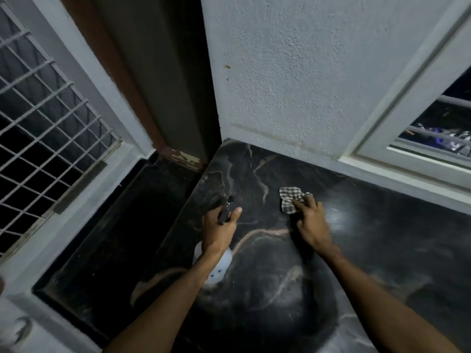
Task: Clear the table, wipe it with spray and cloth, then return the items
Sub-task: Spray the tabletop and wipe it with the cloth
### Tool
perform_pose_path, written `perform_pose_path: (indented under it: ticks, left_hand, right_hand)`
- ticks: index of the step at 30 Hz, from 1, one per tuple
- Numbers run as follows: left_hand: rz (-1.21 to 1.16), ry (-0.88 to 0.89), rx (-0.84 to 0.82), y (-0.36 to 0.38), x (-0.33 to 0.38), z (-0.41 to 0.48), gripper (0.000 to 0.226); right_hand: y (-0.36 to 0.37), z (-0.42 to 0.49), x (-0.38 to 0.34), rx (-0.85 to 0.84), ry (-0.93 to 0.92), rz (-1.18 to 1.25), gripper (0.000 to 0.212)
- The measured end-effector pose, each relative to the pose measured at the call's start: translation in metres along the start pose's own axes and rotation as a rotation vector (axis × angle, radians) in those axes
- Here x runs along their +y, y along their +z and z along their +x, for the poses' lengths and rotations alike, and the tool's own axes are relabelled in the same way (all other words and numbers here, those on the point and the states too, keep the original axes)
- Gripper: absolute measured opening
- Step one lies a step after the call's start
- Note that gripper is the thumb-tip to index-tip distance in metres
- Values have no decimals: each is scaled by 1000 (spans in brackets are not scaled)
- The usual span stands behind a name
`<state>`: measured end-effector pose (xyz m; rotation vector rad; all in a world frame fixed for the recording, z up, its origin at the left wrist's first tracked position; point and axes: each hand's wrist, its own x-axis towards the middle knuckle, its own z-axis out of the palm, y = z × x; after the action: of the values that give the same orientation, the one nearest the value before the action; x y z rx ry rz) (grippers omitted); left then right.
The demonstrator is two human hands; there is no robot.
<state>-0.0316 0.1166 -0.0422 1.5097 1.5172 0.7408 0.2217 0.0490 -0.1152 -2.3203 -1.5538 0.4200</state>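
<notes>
A black marble table (pixel 356 250) with pale veins fills the lower right of the head view. My left hand (pixel 220 226) grips the black trigger head of a white spray bottle (pixel 219 268), its nozzle pointing away over the table's left edge. My right hand (pixel 309 220) presses down on a crumpled checked cloth (pixel 289 200) lying on the marble near the middle. A pale wet sheen (pixel 339 220) shows on the surface just right of that hand.
A rough white wall (pixel 305 72) backs the table. A window frame (pixel 407 154) runs along the right. A dark door (pixel 163 85) stands in the corner, a lower black ledge (pixel 114 238) and a grilled window (pixel 46 110) at the left.
</notes>
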Motion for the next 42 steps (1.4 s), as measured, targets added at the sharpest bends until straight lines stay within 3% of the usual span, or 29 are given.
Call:
perform_pose_path:
  ticks: [3,7,12,13,16,17,21,22,25,26,30,31,35,36,40,42]
  left_hand:
    - [-72,-69,52,7,-1,-37,35]
    - [-23,-77,154,12,2,-77,16]
    - [-75,-161,222,10,-11,-115,27]
    - [-93,-189,221,7,-14,-118,25]
    - [-122,-186,273,-5,-24,-123,21]
    - [-120,-183,295,-11,-27,-124,25]
    - [-137,-207,273,-34,-42,-115,41]
    - [-138,-213,273,-42,-48,-109,42]
    - [-145,-215,298,-62,-57,-95,29]
    - [-136,-207,298,-68,-59,-91,25]
    - [-126,-145,244,-93,-63,-67,30]
    - [-144,-142,221,-98,-65,-59,31]
    - [-203,-98,221,-115,-69,-41,38]
    - [-200,-83,228,-119,-69,-37,39]
    - [-182,-69,259,-127,-77,-30,40]
    - [-197,-94,263,-129,-82,-28,38]
  right_hand:
    - [-11,-13,17,-19,27,-7,60]
    - [-12,-29,0,-5,56,-41,57]
    - [9,-68,-37,-180,-447,-103,63]
    - [11,-57,-39,-180,-430,-86,62]
    - [18,-28,-55,-108,-137,-37,55]
    - [24,-29,-67,-128,-165,-53,55]
    - [45,-36,-94,-263,-669,-131,61]
    - [47,-20,-97,-249,-661,-124,62]
    - [44,32,-118,-116,-237,-84,59]
    - [53,32,-132,-134,-230,-130,58]
    - [93,6,-173,-292,-732,-226,66]
    - [92,22,-175,-282,-735,-237,67]
    - [79,98,-192,-142,-163,-226,65]
    - [82,99,-199,-154,-195,-258,67]
    - [105,70,-209,-276,-671,-334,76]
    - [96,96,-210,-256,-570,-321,75]
